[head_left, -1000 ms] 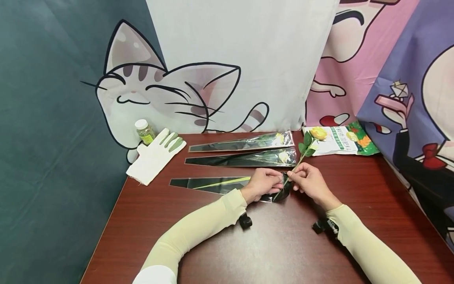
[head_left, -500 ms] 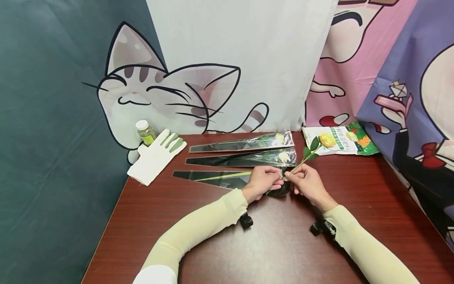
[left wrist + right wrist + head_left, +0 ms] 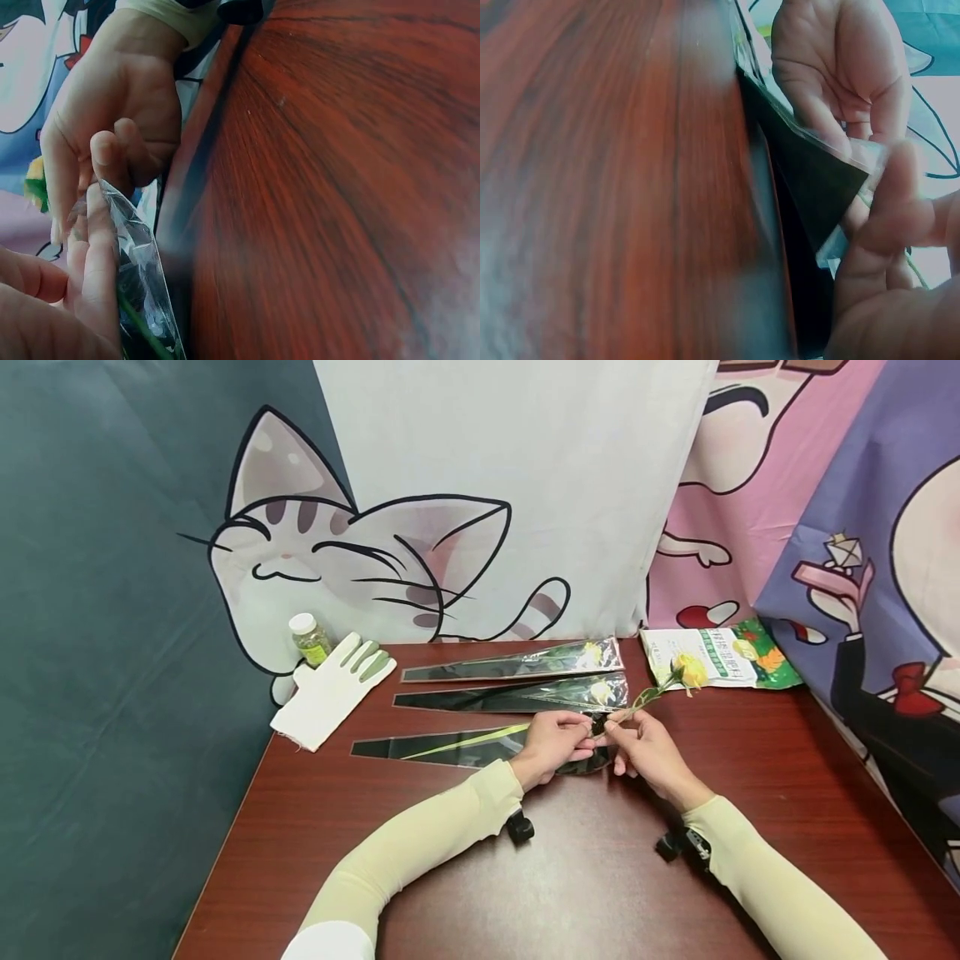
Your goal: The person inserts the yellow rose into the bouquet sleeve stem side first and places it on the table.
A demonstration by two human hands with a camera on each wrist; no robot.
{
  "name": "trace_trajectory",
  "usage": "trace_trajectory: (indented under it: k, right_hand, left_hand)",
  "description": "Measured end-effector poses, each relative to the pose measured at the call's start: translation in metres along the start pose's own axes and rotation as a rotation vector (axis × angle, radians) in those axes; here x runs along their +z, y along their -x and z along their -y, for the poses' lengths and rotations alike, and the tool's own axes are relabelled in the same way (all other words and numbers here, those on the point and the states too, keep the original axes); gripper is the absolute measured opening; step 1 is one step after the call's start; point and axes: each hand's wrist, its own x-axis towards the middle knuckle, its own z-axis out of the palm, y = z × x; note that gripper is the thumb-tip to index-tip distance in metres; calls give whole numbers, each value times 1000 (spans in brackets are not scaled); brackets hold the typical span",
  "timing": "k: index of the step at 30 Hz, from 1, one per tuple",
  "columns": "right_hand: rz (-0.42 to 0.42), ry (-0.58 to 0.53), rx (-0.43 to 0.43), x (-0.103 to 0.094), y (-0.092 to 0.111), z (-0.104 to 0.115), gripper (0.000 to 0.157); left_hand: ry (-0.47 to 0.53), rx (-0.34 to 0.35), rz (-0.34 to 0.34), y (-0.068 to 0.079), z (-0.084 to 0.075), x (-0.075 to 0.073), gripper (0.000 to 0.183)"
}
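Observation:
A single yellow rose (image 3: 691,670) on a green stem is pinched in my right hand (image 3: 652,756), its bloom tilted up to the right. My left hand (image 3: 553,747) pinches the clear film at the wide mouth of a long, tapering flower sleeve (image 3: 450,748), which has a black back and a light green stripe. In the left wrist view the clear film (image 3: 146,251) rises beside the fingers, and the yellow bloom (image 3: 34,184) shows behind the right hand. The right wrist view shows the sleeve's black back (image 3: 810,180) between both hands. The stem's lower end is hidden.
Behind lie two filled sleeves, a far one (image 3: 510,663) and a nearer one (image 3: 502,699), each with a yellow flower. At the left are a white glove (image 3: 322,702) and a capped jar (image 3: 309,639). A white-green packet (image 3: 720,656) lies back right on the wooden table (image 3: 570,877).
The rose's bloom has dropped and shifted right, so its stem lies flatter. Its lower end, visible across the sleeve's mouth before, is now hidden near the fingers. The hands have barely moved.

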Motion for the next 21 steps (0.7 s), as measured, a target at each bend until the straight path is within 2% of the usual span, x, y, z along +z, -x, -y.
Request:
trace_trajectory:
  k: [4,7,13,17,21]
  right_hand:
    - [23,-8,-36,-3,3,-1,40]
    - [-25,-6,-51,-3,4,0,42]
    - [-104,-88,-47,-3,4,0,28]
    - [-105,-115,-43,-2,5,1,19]
    - [-81,-81,-35,0,4,2,14]
  left_hand:
    - [-7,-3,-13,-2,3,-3,16]
    - [-6,-12,-12,-2,4,-4,16]
    - [-5,-28,14,-1,1,-5,19]
    - [-10,-34,24,-2,0,-5,21]
    - [-13,-52,29,-2,0,-6,26]
